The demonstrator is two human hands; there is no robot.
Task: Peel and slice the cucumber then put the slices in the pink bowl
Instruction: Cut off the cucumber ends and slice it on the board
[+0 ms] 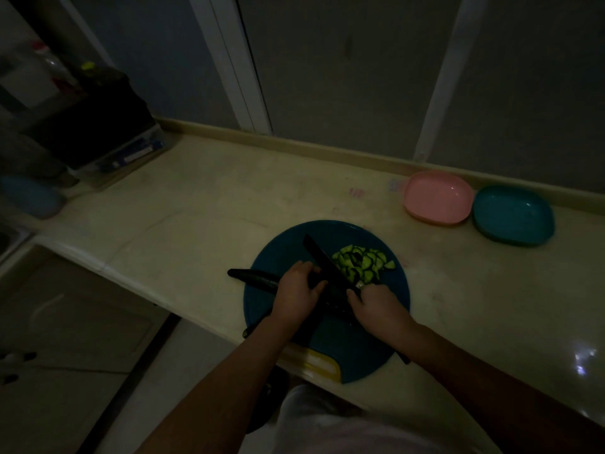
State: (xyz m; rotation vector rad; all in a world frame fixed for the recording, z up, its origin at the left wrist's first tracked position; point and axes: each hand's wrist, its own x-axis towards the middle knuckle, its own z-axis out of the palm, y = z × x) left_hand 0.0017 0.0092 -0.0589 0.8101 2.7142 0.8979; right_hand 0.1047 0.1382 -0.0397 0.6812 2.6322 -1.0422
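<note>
My cucumber (252, 277) lies across the left of the round blue board (281, 247), its tip hanging past the rim. My left hand (296, 290) grips it with fingers curled over the cut end, right against the knife (324, 257). The risk is there: in this dim light, with fingertips beside the blade, a roll of the cucumber could bring the edge onto a finger. To the right of the blade sit the slices (363, 262), dark skin showing on their rims. My right hand (376, 306) is wrapped round the handle. Far right stand the pink bowl (437, 197), with no slices in it, and a teal bowl (512, 214), touching. I count one cucumber, one knife, one board, two bowls; the slices overlap too much to count.
</note>
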